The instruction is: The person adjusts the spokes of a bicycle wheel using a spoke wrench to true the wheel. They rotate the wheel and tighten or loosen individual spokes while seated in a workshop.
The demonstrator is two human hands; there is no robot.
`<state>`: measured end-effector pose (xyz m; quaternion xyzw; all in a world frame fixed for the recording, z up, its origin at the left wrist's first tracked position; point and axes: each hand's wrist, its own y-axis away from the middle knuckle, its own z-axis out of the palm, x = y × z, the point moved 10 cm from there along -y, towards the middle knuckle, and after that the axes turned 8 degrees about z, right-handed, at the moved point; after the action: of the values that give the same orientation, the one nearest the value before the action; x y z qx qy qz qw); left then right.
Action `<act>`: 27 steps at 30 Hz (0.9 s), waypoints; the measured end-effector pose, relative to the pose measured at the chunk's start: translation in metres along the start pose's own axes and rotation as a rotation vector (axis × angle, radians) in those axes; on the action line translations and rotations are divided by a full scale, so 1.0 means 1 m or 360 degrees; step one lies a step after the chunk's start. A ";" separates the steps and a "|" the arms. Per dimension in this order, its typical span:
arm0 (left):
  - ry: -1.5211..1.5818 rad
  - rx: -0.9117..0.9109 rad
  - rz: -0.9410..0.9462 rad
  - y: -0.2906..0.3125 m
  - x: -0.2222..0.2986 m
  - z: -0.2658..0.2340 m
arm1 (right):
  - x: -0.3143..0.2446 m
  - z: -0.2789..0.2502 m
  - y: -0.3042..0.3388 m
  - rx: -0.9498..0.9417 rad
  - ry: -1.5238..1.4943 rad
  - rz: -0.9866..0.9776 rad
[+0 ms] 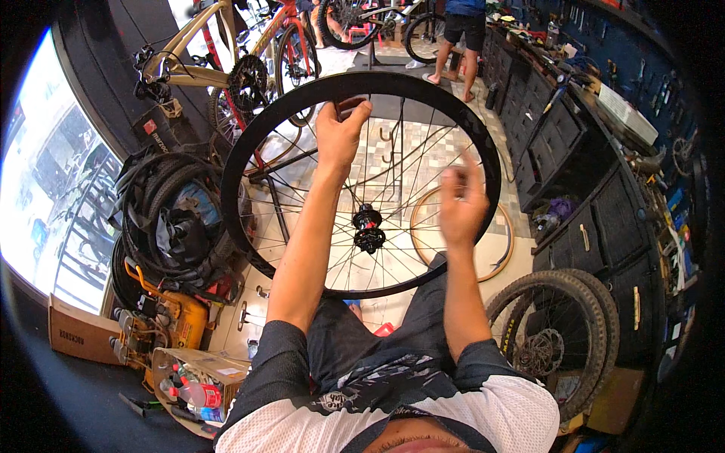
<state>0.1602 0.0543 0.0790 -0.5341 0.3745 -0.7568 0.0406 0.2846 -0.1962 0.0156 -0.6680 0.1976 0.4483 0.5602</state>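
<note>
A black deep-rim bicycle wheel (240,162) is held up in front of me, tilted, with no tire on it. Thin dark spokes run to its black hub (368,226), which has red markings. My left hand (340,140) reaches across the spokes and grips the rim at the top, its fingers partly hidden there. On the wheel's right side, my right hand (462,208) is near the inner edge of the rim. Motion smears its fingers, so I cannot make out their grip. The wheel's lower edge is close above my thighs.
A tan-rimmed hoop (507,253) lies on the tiled floor ahead. Knobby-tired wheels (596,317) stand at right beside black drawer cabinets (555,143). Left are piled tires (155,185), a yellow machine (189,321) and a box of bottles (219,362). Bikes (249,75) and another person (462,45) are farther off.
</note>
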 end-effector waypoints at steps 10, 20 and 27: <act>0.0411 -0.0383 -0.0763 -0.002 -0.022 0.024 | 0.227 -0.161 -0.015 0.0071 0.0316 0.0627; 0.0442 -0.0409 -0.0711 -0.008 -0.013 0.016 | 0.279 -0.104 0.043 -0.0613 -0.0046 0.0981; 0.0424 -0.0255 -0.0760 -0.008 -0.010 0.013 | 0.272 -0.093 0.060 -0.0489 -0.0418 0.1043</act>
<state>0.1778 0.0580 0.0774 -0.5045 0.2986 -0.7765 -0.2308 0.4150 -0.2349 -0.2451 -0.5825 0.2576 0.7097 0.3011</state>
